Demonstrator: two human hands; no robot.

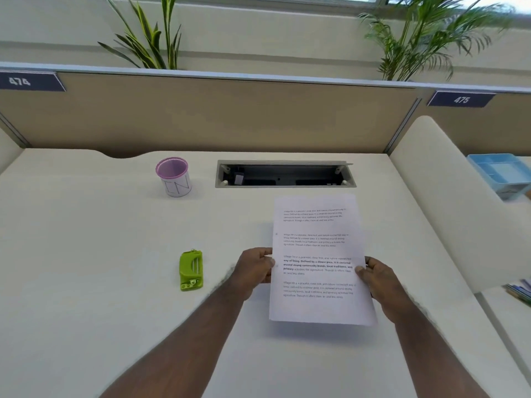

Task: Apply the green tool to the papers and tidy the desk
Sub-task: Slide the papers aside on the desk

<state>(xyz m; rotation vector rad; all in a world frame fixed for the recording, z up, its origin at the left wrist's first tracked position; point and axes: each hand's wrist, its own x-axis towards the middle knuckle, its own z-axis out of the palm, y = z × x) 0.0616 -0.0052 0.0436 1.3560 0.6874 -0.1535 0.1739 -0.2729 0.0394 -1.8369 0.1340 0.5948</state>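
White printed papers (317,248) are held up over the desk, right of centre, casting a shadow below. My left hand (254,272) grips their left edge and my right hand (379,282) grips their right edge. The green tool (191,270), a small hole punch, lies flat on the white desk (86,254) to the left of my left hand, untouched. I cannot tell how many sheets the stack holds.
A pink-rimmed mesh cup (174,176) labelled "IN" stands at the back left. An open cable slot (284,174) is set into the desk behind the papers. A white divider (448,196) bounds the right side, with a blue tray (501,173) beyond it.
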